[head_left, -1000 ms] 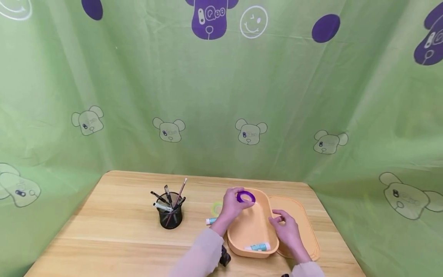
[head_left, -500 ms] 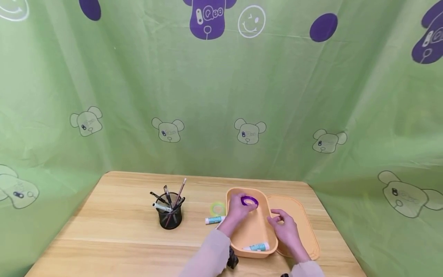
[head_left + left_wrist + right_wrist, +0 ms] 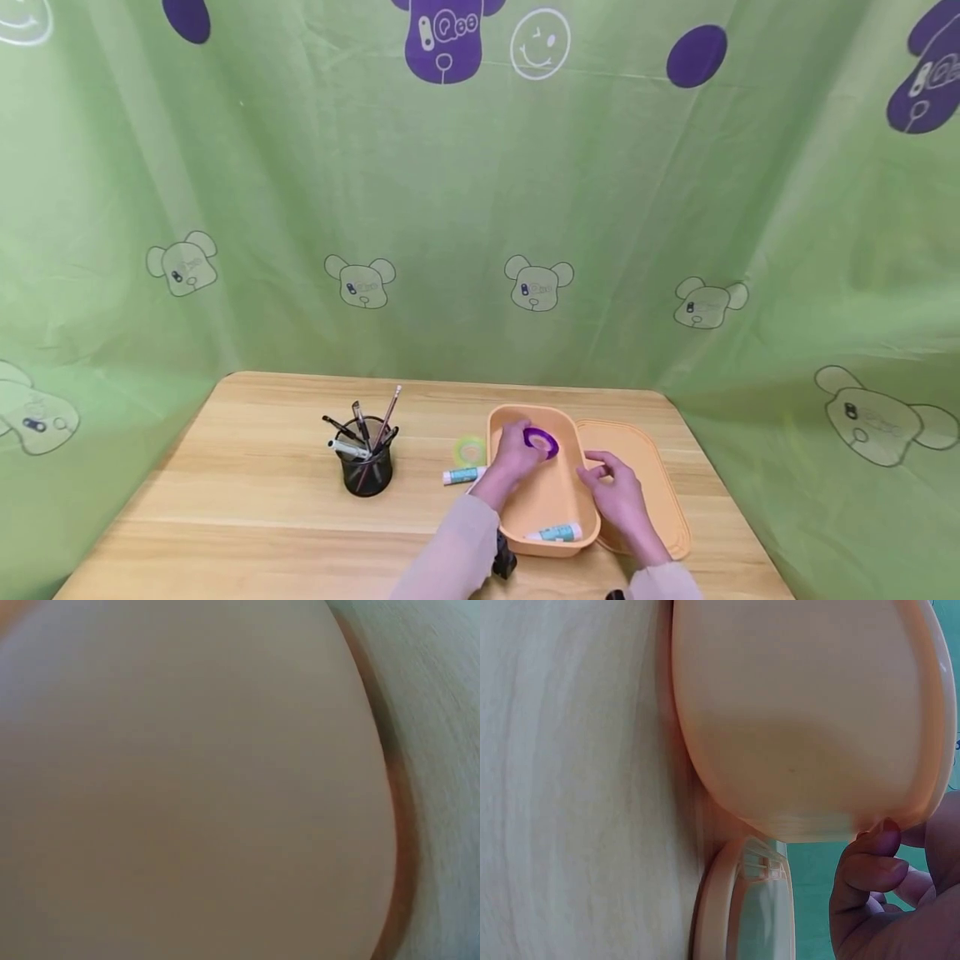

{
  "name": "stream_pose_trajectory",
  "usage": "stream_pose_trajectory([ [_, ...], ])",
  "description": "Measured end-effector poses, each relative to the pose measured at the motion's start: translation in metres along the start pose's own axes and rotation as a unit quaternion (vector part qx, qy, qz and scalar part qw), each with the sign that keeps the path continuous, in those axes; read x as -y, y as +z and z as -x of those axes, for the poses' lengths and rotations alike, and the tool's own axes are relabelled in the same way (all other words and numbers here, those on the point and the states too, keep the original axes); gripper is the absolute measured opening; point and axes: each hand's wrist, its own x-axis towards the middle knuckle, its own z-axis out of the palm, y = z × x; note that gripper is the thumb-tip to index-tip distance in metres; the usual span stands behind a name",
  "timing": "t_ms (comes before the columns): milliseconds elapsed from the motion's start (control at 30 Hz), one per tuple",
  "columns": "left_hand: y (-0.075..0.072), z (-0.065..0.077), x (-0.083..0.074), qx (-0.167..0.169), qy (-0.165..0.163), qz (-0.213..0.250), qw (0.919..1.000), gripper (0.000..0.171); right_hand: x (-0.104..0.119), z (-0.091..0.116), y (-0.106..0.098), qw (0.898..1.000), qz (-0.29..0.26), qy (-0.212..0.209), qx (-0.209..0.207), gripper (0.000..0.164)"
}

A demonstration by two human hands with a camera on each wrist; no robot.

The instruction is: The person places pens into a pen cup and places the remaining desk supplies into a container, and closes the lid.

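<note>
Inside the peach plastic box [image 3: 551, 492], toward its far end, my left hand [image 3: 517, 457] holds a purple ring-shaped tape roll [image 3: 552, 451] between thumb and fingers. A glue stick [image 3: 558, 532] with a teal label lies in the near end of the box. At the box's right wall, my right hand [image 3: 617, 493] pinches the rim with curled fingers, which the right wrist view shows close to the wall [image 3: 802, 720]. Only the outside of the box [image 3: 195, 780] fills the left wrist view; the left hand is out of sight there.
Left of the box lie another glue stick [image 3: 460, 476] and a yellow-green ring [image 3: 470, 451]. The peach lid [image 3: 652, 492] rests flat on the table at the right, beside the box. A black mesh pen cup [image 3: 368, 473] with pens and a pencil stands farther left.
My left hand has moved the purple tape roll right and down from the far left rim into the box. The glue stick on the table shows more fully. My right hand has stayed put.
</note>
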Motion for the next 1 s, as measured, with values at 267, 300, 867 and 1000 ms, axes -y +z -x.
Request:
stream_pose_trajectory([
  [267, 0.0003, 0.0015, 0.0008, 0.028, -0.008, -0.014, 0.9995, 0.075, 0.0013, -0.0016, 0.0003, 1.000, -0.001, 0.001, -0.001, 0.042],
  [300, 0.0001, 0.0018, 0.0008, 0.029, -0.008, -0.017, 0.9994, 0.075, 0.0013, -0.0016, 0.0004, 1.000, -0.002, 0.002, -0.001, 0.042],
  [867, -0.0022, 0.0076, 0.0053, 0.005, 0.029, -0.134, 0.9906, 0.062, -0.0022, -0.0002, 0.0013, 1.000, -0.008, 0.007, -0.004, 0.040],
  [1000, -0.0021, 0.0060, 0.0056, -0.008, 0.042, -0.149, 0.9878, 0.062, -0.0010, -0.0008, 0.0008, 1.000, -0.008, 0.004, -0.002, 0.040],
])
